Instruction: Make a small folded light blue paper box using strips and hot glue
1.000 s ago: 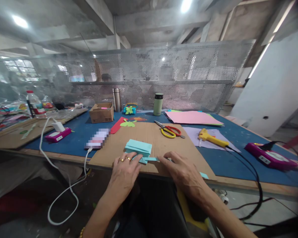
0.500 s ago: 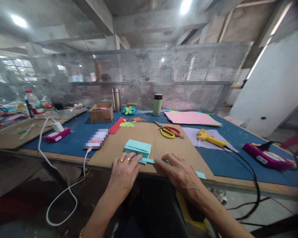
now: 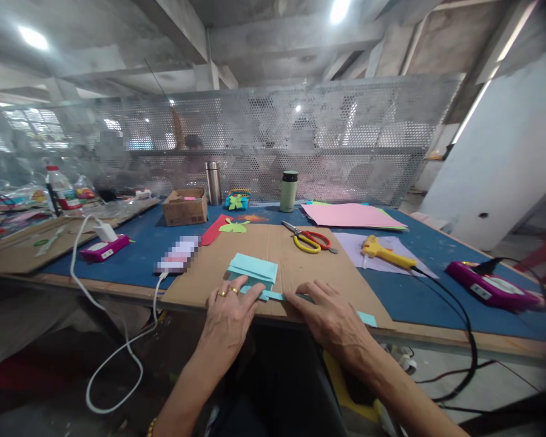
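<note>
A thin light-blue paper strip (image 3: 275,296) lies near the front edge of a cardboard sheet (image 3: 309,273). My left hand (image 3: 230,306), with rings on its fingers, is closed over the strip's left end, thumb against the paper. At the other end, my right hand (image 3: 325,312) pinches the strip between thumb and fingers; part of it is hidden beneath that hand. Just beyond my left fingertips sits a folded light-blue paper piece (image 3: 253,268). Scissors (image 3: 307,238) with red and yellow handles rest farther back on the cardboard.
A yellow glue gun (image 3: 386,254) lies on purple paper to the right, its black cord trailing off the table. A phone (image 3: 178,255) with a white cable is on the left. Behind stand a cardboard box (image 3: 185,207), a green tumbler (image 3: 289,192) and pink paper sheets (image 3: 350,215).
My left thumb and fingers have shifted slightly on the strip, showing a little more blue paper beside them. My right hand stays almost still.
</note>
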{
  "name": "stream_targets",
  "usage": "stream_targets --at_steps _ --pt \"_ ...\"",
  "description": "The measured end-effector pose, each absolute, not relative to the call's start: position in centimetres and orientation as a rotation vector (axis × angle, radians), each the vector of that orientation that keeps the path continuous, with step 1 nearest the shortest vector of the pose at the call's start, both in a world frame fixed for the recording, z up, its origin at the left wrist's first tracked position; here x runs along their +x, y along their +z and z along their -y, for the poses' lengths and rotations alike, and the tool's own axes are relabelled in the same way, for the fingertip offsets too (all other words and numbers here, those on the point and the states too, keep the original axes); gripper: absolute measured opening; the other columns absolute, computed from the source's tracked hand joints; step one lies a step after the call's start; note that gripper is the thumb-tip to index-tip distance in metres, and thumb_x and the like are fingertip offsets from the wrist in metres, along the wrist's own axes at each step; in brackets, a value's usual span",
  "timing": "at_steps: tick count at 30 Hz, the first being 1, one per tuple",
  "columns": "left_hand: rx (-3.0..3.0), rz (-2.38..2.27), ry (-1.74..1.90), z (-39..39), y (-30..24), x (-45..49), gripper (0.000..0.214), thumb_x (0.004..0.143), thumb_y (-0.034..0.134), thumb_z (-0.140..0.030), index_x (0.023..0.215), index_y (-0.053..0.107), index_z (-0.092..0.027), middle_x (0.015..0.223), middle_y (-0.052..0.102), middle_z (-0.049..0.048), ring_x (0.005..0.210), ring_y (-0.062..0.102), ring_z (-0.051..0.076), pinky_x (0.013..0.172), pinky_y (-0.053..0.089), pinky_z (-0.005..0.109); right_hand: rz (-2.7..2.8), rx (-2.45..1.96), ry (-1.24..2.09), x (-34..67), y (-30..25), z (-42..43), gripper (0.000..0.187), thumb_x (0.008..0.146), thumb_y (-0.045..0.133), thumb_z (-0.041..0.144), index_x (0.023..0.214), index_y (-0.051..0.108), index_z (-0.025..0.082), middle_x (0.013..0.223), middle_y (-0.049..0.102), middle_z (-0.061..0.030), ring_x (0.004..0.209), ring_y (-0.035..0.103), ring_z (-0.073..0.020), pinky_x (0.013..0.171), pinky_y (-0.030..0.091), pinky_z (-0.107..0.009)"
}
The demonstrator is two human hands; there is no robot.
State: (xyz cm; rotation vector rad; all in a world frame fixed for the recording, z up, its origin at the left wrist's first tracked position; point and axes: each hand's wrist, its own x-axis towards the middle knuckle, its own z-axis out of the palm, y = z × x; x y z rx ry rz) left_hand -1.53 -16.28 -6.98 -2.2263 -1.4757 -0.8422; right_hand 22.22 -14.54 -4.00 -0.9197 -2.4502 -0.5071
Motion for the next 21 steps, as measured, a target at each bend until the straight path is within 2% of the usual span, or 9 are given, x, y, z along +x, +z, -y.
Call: stream_targets --at_steps 5,21 --pt "-2.211 1.452 -0.864 16.30 -7.20 -1.46 0.030 0.097 0.047 -0.021 0.120 0.063 -0.031 0.126 0.058 0.0098 0.111 0.055 0.025 0.091 0.046 0.042 2.440 -0.901 -0.528 22.13 -3.90 14.61 0.029 0.097 0.044 0.014 0.116 0.064 0.023 0.093 0.061 -0.0082 0.080 0.049 -0.0188 0.072 0.038 -0.031" --pt "-2.200 1.451 -0.943 16.56 -6.98 -1.11 0.027 0.096 0.050 -0.019 0.115 0.066 -0.029 0.121 0.062 0.0088 0.109 0.056 0.025 0.091 0.045 0.043 2.456 -0.894 -0.465 22.02 -3.77 14.55 0.029 0.098 0.042 0.014 0.116 0.063 0.024 0.095 0.061 -0.0070 0.081 0.047 -0.0185 0.073 0.036 -0.031"
